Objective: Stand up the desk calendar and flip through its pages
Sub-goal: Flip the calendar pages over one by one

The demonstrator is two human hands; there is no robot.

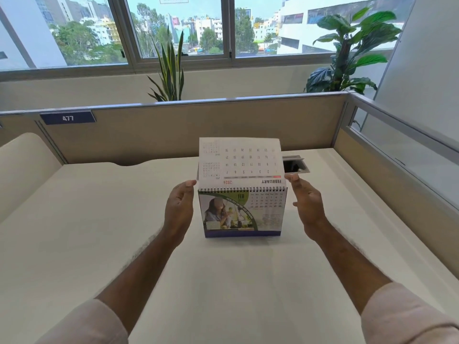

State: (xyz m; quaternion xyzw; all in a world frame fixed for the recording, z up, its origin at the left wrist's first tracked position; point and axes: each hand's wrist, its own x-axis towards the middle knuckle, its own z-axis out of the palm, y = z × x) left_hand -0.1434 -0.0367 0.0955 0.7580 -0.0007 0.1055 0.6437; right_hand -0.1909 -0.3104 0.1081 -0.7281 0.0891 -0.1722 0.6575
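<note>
The spiral-bound desk calendar (242, 214) stands upright on the cream desk (223, 281), its front showing a picture page marked FEB. One page (239, 160), printed FEBRUARY 2026 upside down, is lifted above the spiral binding and tips toward the far side. My left hand (178, 207) pinches that page's lower left corner with fingertips. At the page's lower right corner, my right hand (306, 204) touches the edge with its fingertips, the other fingers loosely spread.
A cable port with a raised lid (295, 166) sits in the desk just behind the calendar. Beige partition walls (173, 135) enclose the desk at the back and right, with a label reading 477 (67, 117). Potted plants (347, 50) stand behind the partition.
</note>
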